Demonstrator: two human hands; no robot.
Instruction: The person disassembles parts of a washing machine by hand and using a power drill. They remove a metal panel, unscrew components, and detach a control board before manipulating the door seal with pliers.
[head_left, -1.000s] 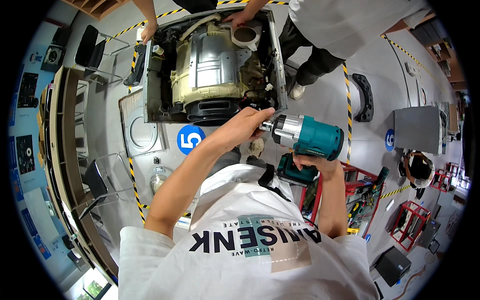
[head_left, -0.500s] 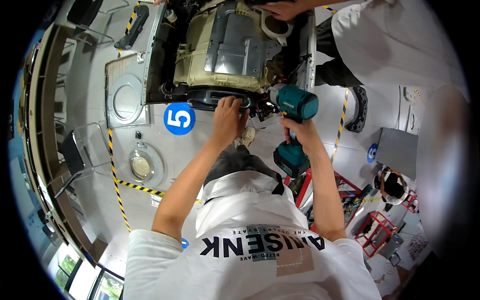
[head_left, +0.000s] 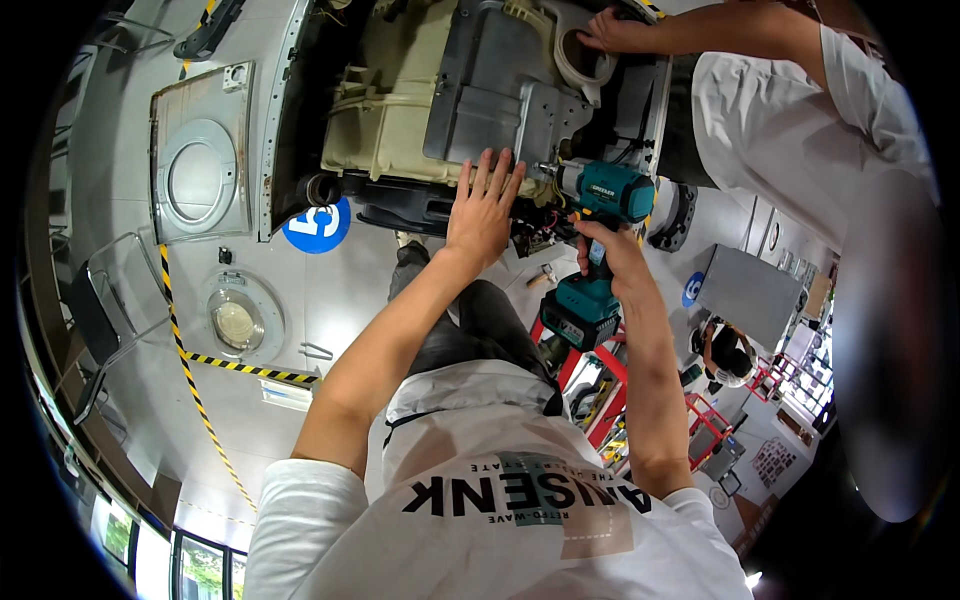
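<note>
Holding the teal cordless driver (head_left: 610, 190) in the right hand (head_left: 614, 258), fingers (head_left: 584, 258) wrapped round the grip, battery pack (head_left: 580, 312) hanging below. Driver nose points left at the lower right corner of the cream drum housing (head_left: 385, 125); can't tell from my end whether the tip is seated on anything. Left hand (head_left: 482, 225) palm down, fingers slightly spread, no grasp, over the bottom edge of the grey metal plate (head_left: 485, 80) on that housing. Black part (head_left: 400, 208) runs left from the wrist. Farther up I see a co-worker's hand (head_left: 608, 32) at the round collar (head_left: 566, 65). Metal cabinet wall (head_left: 283, 110) left of the housing. On the floor, left: round glass door (head_left: 240, 318), panel with round opening (head_left: 215, 92), blue disc (head_left: 325, 228) by the cabinet corner. Grey box (head_left: 750, 293) far right.
</note>
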